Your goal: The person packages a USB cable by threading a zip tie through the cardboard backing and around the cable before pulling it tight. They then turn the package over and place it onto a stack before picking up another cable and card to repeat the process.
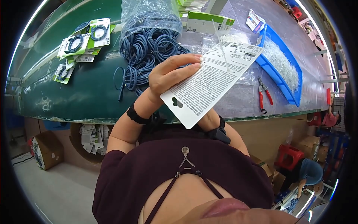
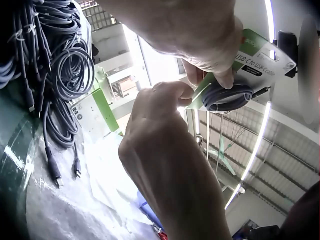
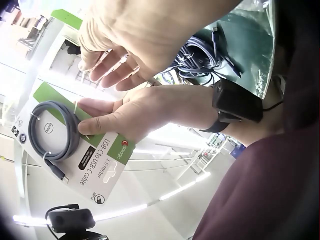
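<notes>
My left hand (image 1: pixel 175 72) holds a flat retail card (image 1: pixel 212 87) by its edge, its printed back towards the head view. On its front, a coiled blue-grey USB-C cable (image 3: pixel 71 137) is fastened with thin clear ties. The left thumb (image 3: pixel 102 125) lies across the card's front near the coil. A thin pale strand (image 1: pixel 224 52) shows against the card's back and reaches beyond its upper edge. My right hand (image 3: pixel 135 42) is beside the card, fingers curled, and the card hides it in the head view. I cannot tell whether these fingers pinch anything.
Blue-grey cable coils (image 1: pixel 141 44) spill from a clear bag (image 1: pixel 149 9). Finished-looking carded cables (image 1: pixel 84 43) lie left on the green surface. At right are a blue tray (image 1: pixel 266 67) of clear strands and red-handled pliers (image 1: pixel 264 95). A green-white box (image 1: pixel 201 24) stands behind.
</notes>
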Tool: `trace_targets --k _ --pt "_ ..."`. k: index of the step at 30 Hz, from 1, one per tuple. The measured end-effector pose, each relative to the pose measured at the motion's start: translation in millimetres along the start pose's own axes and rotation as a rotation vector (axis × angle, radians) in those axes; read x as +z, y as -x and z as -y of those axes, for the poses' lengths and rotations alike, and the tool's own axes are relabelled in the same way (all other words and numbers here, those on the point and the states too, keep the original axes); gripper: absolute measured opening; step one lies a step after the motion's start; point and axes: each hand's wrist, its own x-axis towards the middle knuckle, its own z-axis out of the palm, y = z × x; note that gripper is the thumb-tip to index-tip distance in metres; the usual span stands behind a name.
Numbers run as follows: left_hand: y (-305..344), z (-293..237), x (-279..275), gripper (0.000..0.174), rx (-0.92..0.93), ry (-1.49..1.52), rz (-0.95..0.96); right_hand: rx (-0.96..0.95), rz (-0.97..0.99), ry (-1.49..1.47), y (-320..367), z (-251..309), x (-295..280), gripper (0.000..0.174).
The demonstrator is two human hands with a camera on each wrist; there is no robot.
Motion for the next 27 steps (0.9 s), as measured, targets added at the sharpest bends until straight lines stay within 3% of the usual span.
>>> trace_targets --k 12,17,20,25,27 --pt "-4.6 -0.1 -4.3 0.035 0.066 -0.109 0.103 0.311 0.138 -0.884 0.8 -10.9 -7.1 0.044" --pt "-5.7 -1.5 -1.3 0.033 0.054 -0.094 0.083 0.320 0.138 -0.913 3.4 -18.8 -13.6 0.043" --pt "-5.0 -1.2 2.1 0.030 0.058 -0.144 0.023 0.256 0.101 -0.600 8.5 -26.5 -22.7 0.040" --pt "-4.3 -4.8 -1.2 0.028 0.034 -0.161 0.051 0.304 0.134 -0.808 28.3 7.7 -3.6 0.026" --pt "-4.1 -5.5 -1.4 0.029 0.043 -0.150 0.097 0.069 0.180 -0.554 31.5 14.1 -5.8 0.019"
